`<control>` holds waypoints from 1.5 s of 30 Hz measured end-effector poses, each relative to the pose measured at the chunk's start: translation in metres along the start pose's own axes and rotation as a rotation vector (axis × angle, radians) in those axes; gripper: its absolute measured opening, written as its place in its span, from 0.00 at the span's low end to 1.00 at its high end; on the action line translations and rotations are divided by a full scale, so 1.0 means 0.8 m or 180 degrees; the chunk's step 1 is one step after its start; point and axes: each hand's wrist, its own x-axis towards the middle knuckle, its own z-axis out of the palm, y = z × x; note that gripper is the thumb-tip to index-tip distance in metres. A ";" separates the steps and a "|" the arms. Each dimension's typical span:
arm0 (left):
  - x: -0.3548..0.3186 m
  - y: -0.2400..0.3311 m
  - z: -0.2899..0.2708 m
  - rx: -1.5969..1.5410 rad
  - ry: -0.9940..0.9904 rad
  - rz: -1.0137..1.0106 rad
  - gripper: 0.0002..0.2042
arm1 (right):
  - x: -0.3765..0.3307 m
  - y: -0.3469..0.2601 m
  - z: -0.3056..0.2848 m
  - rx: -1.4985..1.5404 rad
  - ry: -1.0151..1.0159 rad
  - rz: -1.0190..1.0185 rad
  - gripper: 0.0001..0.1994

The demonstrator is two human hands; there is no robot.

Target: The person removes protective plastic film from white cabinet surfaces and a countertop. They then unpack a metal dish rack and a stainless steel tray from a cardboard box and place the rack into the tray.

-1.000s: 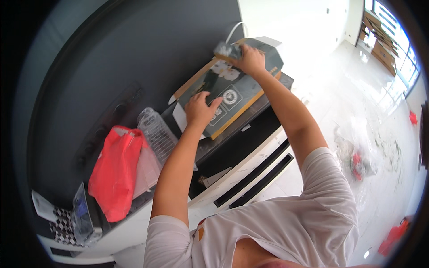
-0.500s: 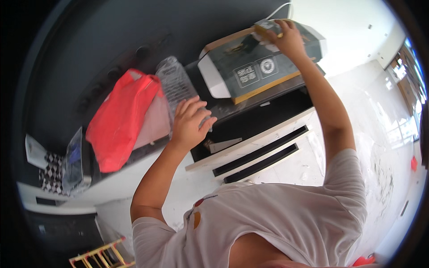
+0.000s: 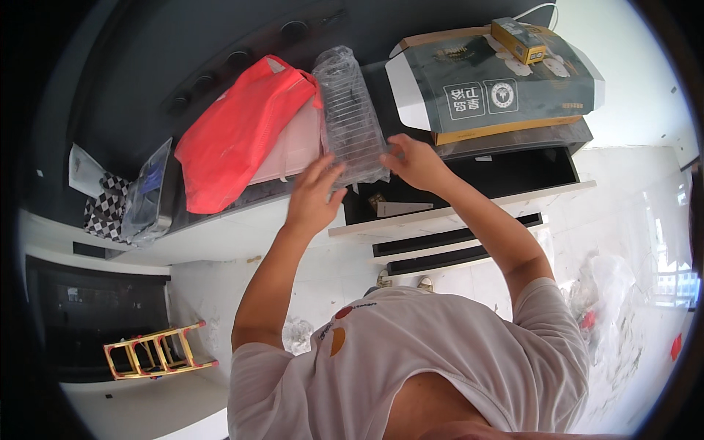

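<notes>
A wire rack wrapped in clear plastic (image 3: 350, 121) lies on the dark counter in front of me, between a red bag and a large box. My left hand (image 3: 314, 196) hovers at the near left corner of the rack, fingers spread and holding nothing. At the rack's right edge is my right hand (image 3: 419, 165), its fingers bent but apart. Whether its fingertips touch the plastic I cannot tell. The red bag (image 3: 246, 132) lies left of the rack, partly over a pale flat box (image 3: 290, 150).
A dark green and gold box (image 3: 477, 70) sits on the right, with a small gold and grey box (image 3: 518, 40) on it. Below the counter an open drawer (image 3: 506, 172) juts out. A plastic-wrapped tray (image 3: 150, 194) stands left; a yellow ladder (image 3: 158, 350) is lower left.
My right hand has let go of the small box on the large one and come left to the wrapped rack. My left hand stays near the rack's near end.
</notes>
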 end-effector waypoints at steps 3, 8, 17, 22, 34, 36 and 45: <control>-0.014 -0.014 -0.059 0.1350 0.0905 0.0120 0.28 | 0.030 0.001 0.029 -0.0471 -0.0208 0.0369 0.21; -0.011 -0.064 -0.124 0.2701 0.0971 -0.1206 0.35 | 0.037 0.003 0.038 -0.0510 0.0163 0.0443 0.14; -0.046 -0.202 -0.148 0.2382 0.0584 -0.1005 0.29 | -0.047 -0.066 -0.025 0.0637 0.0279 0.0849 0.12; -0.032 -0.226 -0.183 0.1981 0.0663 -0.2101 0.22 | -0.081 -0.086 -0.031 0.1111 0.0340 0.1161 0.11; -0.014 -0.091 -0.127 -0.0532 0.1206 -0.0191 0.27 | -0.115 -0.074 0.040 0.1231 0.1043 0.0180 0.09; -0.008 -0.044 -0.095 -0.1725 0.1182 -0.0853 0.26 | -0.119 -0.074 0.055 0.1234 0.1252 0.0141 0.09; -0.008 0.014 -0.044 -0.3603 0.1469 -0.1612 0.20 | -0.134 -0.082 0.101 0.1208 0.1149 -0.0648 0.08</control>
